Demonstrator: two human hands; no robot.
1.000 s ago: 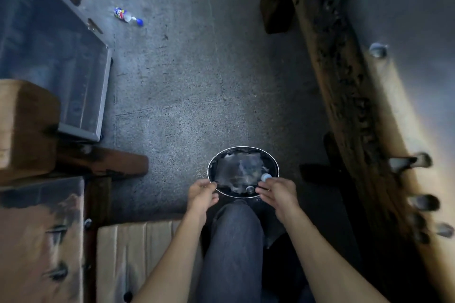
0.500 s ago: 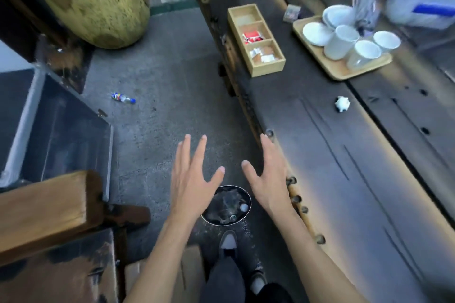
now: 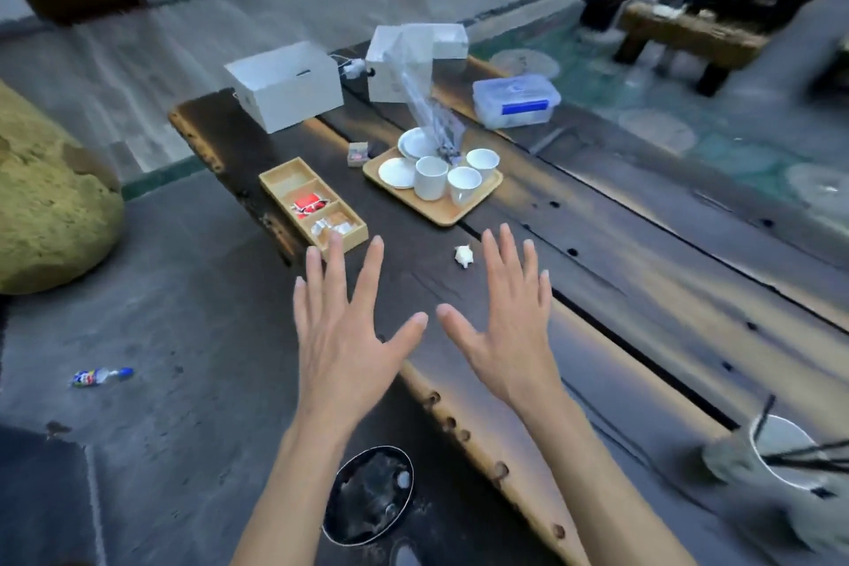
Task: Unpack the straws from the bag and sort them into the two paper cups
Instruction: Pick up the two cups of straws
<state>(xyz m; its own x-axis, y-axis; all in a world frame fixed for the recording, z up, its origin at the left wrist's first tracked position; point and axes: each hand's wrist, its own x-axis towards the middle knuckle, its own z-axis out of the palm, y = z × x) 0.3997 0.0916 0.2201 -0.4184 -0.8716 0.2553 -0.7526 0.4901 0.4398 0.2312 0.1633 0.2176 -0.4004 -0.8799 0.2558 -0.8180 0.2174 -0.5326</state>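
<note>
Above the near edge of the dark wooden desk (image 3: 620, 271): left hand (image 3: 342, 335) and right hand (image 3: 510, 326), fingers spread wide, holding nothing. Clear bag (image 3: 429, 106) stands among white cups on a wooden tray (image 3: 441, 209), well ahead. Paper cup (image 3: 781, 450) with dark straws (image 3: 808, 455), near right. Step judged: between actions, no straw in hand. Next: reach toward the bag.

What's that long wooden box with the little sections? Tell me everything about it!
The long pale wooden box lies flat near the left edge of the dark wooden table, left of the wooden tray of white cups. It has three open sections: the far one looks empty, the middle holds red packets, the near one white wrapped bits. No hand touches it.
</note>
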